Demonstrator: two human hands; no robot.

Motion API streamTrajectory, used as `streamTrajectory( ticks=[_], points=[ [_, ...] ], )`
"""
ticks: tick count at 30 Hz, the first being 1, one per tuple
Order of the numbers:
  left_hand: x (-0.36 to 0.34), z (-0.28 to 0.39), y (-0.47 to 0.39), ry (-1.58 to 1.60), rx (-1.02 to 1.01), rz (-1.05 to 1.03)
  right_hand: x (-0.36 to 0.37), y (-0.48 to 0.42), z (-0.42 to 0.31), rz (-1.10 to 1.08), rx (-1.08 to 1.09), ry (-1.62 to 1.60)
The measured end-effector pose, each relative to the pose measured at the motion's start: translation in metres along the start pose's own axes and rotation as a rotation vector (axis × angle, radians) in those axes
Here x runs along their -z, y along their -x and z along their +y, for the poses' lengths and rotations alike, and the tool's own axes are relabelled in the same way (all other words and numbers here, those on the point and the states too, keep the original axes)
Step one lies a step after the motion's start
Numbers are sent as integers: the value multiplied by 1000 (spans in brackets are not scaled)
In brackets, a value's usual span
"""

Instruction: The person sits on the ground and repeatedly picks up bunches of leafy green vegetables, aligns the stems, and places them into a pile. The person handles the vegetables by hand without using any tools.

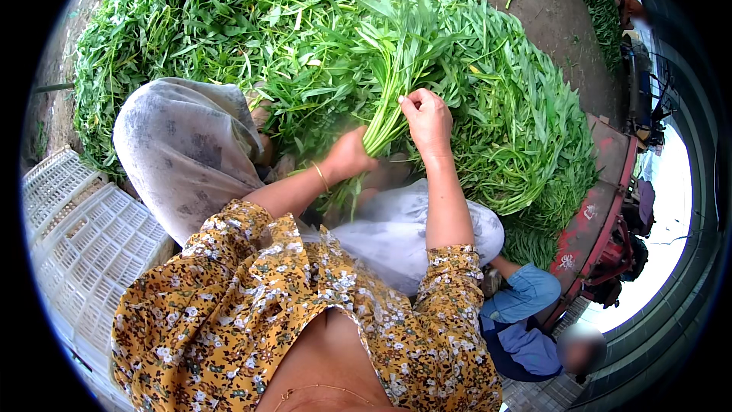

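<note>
A bunch of water spinach (389, 103) stands slightly tilted between my hands, its pale stems low and its long narrow leaves pointing away from me. My left hand (350, 155) is wrapped around the lower stems. At the bunch's right edge, my right hand (428, 120) has its thumb and curled fingers closed on the stems; the fingertips are partly hidden. Beneath and around both hands spreads a large heap of loose water spinach (189, 28). A few loose leaves and stems hang below my left hand, above my lap.
White plastic crates (97, 246) stand at my left. Neatly laid greens (532, 120) curve along the right, beside a red metal vehicle bed or panel (595, 200) bearing writing. A person (520, 326) in blue sits close at my right. More bundled greens (597, 6) lie farther off.
</note>
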State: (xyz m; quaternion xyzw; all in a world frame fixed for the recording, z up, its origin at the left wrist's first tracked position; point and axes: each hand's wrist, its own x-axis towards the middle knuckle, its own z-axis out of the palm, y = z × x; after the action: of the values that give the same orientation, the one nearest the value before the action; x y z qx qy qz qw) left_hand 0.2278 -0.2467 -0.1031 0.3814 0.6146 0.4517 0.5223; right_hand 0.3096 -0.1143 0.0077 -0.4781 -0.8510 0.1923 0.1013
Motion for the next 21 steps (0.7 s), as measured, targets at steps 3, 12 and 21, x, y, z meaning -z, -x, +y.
streamTrajectory(
  ticks=[3,12,21],
  points=[
    [2,3,1,-36,16,24,8,2,5,-39,-110,-3],
    [7,30,6,-260,150,41,14,-10,52,488,-49,-207],
    [8,33,9,-339,170,44,8,2,17,-131,163,195]
  ],
)
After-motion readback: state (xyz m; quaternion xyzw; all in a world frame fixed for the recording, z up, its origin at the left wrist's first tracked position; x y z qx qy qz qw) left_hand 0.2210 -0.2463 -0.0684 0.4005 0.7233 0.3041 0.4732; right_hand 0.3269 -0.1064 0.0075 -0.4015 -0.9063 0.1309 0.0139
